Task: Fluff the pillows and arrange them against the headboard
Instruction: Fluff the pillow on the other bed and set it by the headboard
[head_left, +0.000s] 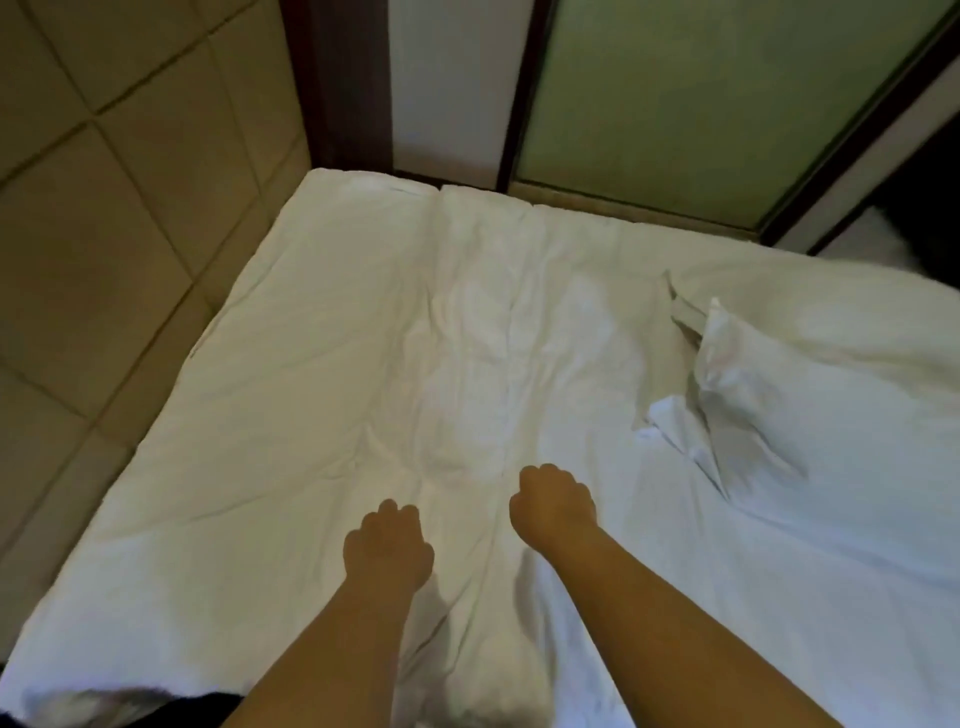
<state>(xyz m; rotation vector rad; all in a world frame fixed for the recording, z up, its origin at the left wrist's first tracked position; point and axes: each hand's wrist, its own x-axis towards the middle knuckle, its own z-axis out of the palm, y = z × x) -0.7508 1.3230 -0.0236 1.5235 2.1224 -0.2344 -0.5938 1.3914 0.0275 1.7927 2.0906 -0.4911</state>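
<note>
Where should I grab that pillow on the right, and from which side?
Take the pillow by its plump edge nearest the right hand, reaching in from that side. The flat pillowcase flap beside that edge looks empty, so gripping it would likely only tug the cover.

Left hand (387, 540): back turned up to the camera, fingers curled under in a loose fist, knuckles leading.
Right hand (553, 501): same curled pose, back up, set a little further forward than the left and near it.
Forearms: bare, both stretched forward from the lower edge, the right slanting in from the lower right.
Grip: fingertips tucked out of sight beneath both hands.
</note>
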